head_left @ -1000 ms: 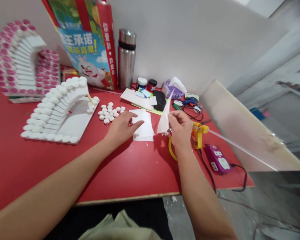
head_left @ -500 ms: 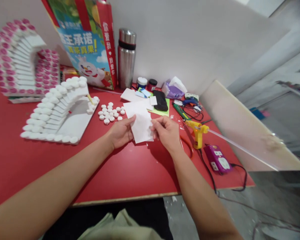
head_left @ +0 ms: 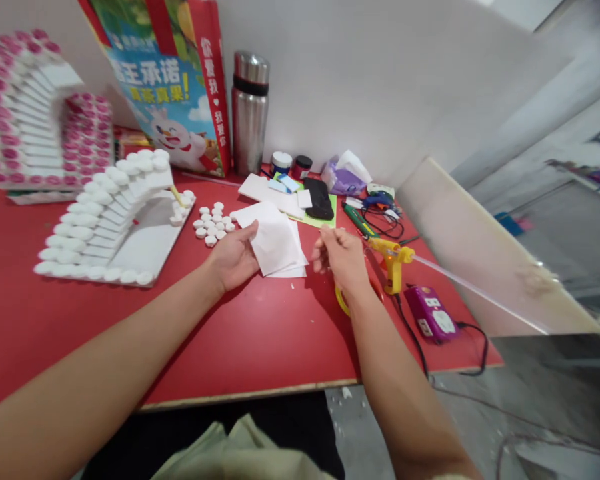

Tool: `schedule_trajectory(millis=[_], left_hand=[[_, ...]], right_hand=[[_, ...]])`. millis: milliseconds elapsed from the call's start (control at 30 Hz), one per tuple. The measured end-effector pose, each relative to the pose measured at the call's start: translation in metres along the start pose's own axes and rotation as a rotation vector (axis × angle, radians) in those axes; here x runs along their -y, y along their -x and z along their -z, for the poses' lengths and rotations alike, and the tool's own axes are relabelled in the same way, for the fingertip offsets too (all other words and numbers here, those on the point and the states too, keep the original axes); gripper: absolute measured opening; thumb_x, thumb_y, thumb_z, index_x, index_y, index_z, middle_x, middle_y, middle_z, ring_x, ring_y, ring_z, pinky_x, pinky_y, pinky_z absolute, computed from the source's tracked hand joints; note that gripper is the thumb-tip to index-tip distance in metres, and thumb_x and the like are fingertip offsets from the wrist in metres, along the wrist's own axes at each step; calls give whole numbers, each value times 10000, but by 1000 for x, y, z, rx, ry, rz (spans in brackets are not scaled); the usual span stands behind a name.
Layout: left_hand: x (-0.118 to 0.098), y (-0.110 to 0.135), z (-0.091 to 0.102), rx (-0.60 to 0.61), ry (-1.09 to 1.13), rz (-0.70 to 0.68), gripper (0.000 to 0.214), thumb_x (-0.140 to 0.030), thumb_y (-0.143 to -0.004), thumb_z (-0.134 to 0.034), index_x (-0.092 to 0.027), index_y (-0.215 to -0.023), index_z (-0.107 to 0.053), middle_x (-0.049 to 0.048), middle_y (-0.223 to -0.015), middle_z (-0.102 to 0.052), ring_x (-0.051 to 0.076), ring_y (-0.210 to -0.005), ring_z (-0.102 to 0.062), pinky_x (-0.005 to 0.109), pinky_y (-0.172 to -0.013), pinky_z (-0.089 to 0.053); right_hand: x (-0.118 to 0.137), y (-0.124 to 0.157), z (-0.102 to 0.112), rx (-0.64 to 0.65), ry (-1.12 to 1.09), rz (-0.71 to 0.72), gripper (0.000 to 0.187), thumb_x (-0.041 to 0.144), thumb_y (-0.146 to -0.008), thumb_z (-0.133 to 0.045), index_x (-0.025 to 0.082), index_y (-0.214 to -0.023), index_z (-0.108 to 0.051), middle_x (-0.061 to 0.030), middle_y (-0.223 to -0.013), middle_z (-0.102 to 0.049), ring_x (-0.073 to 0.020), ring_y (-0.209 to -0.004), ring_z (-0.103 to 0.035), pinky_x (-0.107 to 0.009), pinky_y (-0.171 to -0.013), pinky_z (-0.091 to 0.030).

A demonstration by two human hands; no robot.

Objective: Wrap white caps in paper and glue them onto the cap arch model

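My left hand (head_left: 234,257) holds the left edge of a white sheet (head_left: 275,241), thumb on top, just above the red table (head_left: 260,340). A second white sheet lies under it. My right hand (head_left: 343,257) is to the right of the sheets and apart from them. Its fingers are curled into a pinch, and I cannot make out what is in them, if anything. A yellow loop handle (head_left: 339,301) lies on the table under my right wrist.
A yellow glue gun (head_left: 393,260) with a long clear stick and a purple power strip (head_left: 433,320) sit to the right. Loose white caps (head_left: 213,223) and a white cap staircase model (head_left: 107,223) lie to the left. A steel flask (head_left: 249,113), small jars and tools stand at the back.
My right hand has let go of the white sheet and drawn back to the right. My left hand still holds the sheet, now lower and tilted left.
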State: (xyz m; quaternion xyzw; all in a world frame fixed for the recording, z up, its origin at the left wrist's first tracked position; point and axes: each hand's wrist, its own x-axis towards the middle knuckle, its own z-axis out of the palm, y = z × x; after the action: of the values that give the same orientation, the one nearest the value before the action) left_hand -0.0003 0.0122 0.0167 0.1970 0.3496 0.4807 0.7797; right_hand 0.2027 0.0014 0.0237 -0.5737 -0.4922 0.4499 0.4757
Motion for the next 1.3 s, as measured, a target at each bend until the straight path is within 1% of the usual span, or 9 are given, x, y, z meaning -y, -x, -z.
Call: schedule_trajectory(millis=[133,233,367,533,633,800,1000,1167,1300], left_hand=[[2,0,-3,-6,-18,-28,433,-307,-1050,-416,-59,-1299,-669,195,-1144,-774,316,-1089,-736,488,-993,-590],[3,-1,-3,-45,-37,-25,419,-303,-1054,-422,-68,-1294,-673,189,-1126,-778,306,-1057,-745,474,-973,-600],[5,-5,2,-74,-46,-19,382,-292,-1039,-468,-82,-1277,-680,180,-1078,-790,296,-1020,-758,453,-949,-613],[4,-8,4,-146,-22,36,327,-254,-1029,-496,-77,-1230,-682,165,-1030,-801,273,-1011,-767,417,-939,-624],[4,-8,3,-150,-4,27,325,-258,-1032,-493,-71,-1216,-686,162,-1009,-804,275,-999,-771,415,-933,-628],[4,-9,4,-122,-55,21,343,-245,-1026,-484,-74,-1237,-693,165,-1003,-807,288,-959,-779,430,-914,-635],[4,-8,9,-74,-58,40,293,-240,-993,-561,-69,-1168,-722,167,-1012,-806,275,-955,-779,409,-920,-635],[6,-5,8,-26,-44,-7,218,-170,-956,-629,-82,-1124,-736,155,-1046,-805,234,-901,-778,370,-896,-638],[10,0,6,77,-102,20,220,-169,-943,-663,-101,-1133,-749,156,-1040,-806,231,-852,-775,381,-865,-633]], right_hand=[[9,15,-9,560,-137,-307,484,617,-801,-781,152,-761,-653,-74,-698,-761,-179,-544,-732,-254,-480,-587],[13,26,-12,780,-226,-390,404,505,-797,-826,128,-875,-704,-141,-935,-807,-243,-839,-807,-373,-770,-670],[7,16,6,559,55,-428,213,324,-883,-724,142,-778,-688,-108,-777,-774,-215,-692,-775,-353,-680,-658],[9,1,42,-74,335,145,143,235,-950,-584,209,-881,-706,-68,-908,-774,-193,-831,-760,-379,-868,-626],[15,30,35,45,472,302,203,304,-995,-534,234,-978,-724,-75,-992,-782,-237,-935,-748,-409,-871,-599],[16,89,7,527,666,366,225,238,-1020,-511,244,-932,-718,-59,-962,-766,-219,-920,-720,-365,-850,-548],[29,49,7,273,808,357,201,234,-988,-533,203,-872,-694,-71,-888,-749,-222,-844,-676,-339,-775,-481],[32,-3,-11,-4,484,347,216,392,-945,-632,207,-1035,-698,-76,-1051,-764,-213,-977,-701,-328,-853,-516],[11,-14,-23,106,60,128,356,461,-770,-812,204,-998,-716,-49,-964,-767,-190,-894,-706,-332,-856,-552]])
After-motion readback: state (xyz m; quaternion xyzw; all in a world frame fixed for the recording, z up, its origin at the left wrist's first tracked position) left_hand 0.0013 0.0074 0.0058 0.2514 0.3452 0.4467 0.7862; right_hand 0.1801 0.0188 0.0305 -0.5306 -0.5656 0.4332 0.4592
